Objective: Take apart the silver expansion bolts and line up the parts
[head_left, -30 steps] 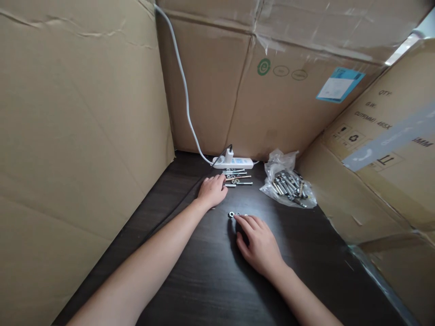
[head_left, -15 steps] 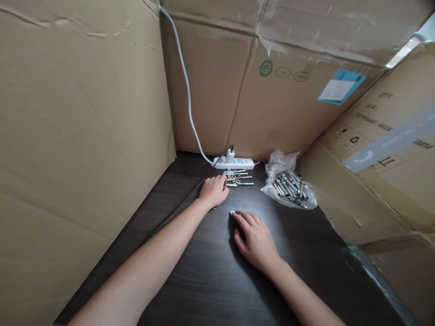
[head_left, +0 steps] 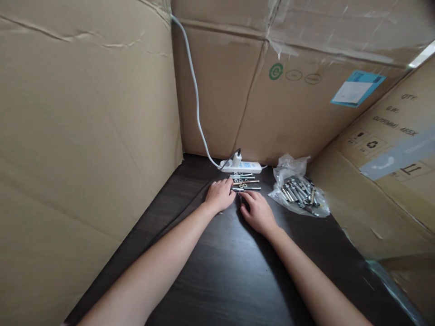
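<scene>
Several metal bolts (head_left: 252,188) and small washers (head_left: 241,186) lie in rows on the dark table, just in front of the power strip. My left hand (head_left: 219,194) rests at the left ends of the rows, fingers bent and close together; what is under its fingertips is hidden. Beside it on the right, my right hand (head_left: 257,209) reaches to the front row. Its index fingertip is at a small piece by the sleeve, too small to make out, and the thumb is apart from the fingers.
A white power strip (head_left: 242,167) with a plug and black cable (head_left: 183,210) sits at the back. A clear plastic bag (head_left: 299,190) holding many bolts lies to the right. Cardboard boxes (head_left: 217,90) wall in the table (head_left: 217,271) on three sides.
My right hand has moved forward, away from me, to the front row of bolts, with the small rings at its fingertips. My left hand stays beside the rows. The view has shifted slightly.
</scene>
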`<state>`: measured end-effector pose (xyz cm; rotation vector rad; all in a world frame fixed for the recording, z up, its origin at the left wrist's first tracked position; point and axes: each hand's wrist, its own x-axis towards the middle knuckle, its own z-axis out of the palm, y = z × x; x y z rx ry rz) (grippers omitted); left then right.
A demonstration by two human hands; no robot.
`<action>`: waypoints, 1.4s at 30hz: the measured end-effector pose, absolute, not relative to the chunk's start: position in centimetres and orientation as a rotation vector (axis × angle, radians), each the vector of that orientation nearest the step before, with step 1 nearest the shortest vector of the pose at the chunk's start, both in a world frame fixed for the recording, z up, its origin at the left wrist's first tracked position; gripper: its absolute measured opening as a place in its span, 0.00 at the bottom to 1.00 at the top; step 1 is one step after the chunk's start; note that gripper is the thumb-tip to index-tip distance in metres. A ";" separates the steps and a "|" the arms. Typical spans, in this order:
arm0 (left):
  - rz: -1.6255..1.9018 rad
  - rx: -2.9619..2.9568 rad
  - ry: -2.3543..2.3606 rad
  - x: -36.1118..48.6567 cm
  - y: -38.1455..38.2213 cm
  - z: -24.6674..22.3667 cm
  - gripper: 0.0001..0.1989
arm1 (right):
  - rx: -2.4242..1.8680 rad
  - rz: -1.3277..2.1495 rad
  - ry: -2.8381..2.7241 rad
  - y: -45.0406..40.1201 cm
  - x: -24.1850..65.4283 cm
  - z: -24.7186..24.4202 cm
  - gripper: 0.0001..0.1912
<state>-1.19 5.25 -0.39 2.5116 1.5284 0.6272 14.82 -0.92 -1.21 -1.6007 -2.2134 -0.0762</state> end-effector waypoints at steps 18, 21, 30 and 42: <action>0.670 2.513 1.486 -1.2 5.6 -0.4 0.08 | -1.834 -0.542 -1.550 -0.2 27.3 0.5 0.15; 0.684 2.519 1.480 -1.2 5.6 -0.4 0.07 | -1.972 -0.579 -1.372 -0.3 30.5 -0.7 0.15; 0.695 2.489 1.478 -1.2 5.6 -0.1 0.09 | -1.871 -0.529 -1.472 -0.1 30.4 -1.0 0.15; 0.641 2.656 0.956 -0.7 -1.8 2.7 0.11 | -1.428 0.299 -1.914 -6.9 18.3 0.9 0.11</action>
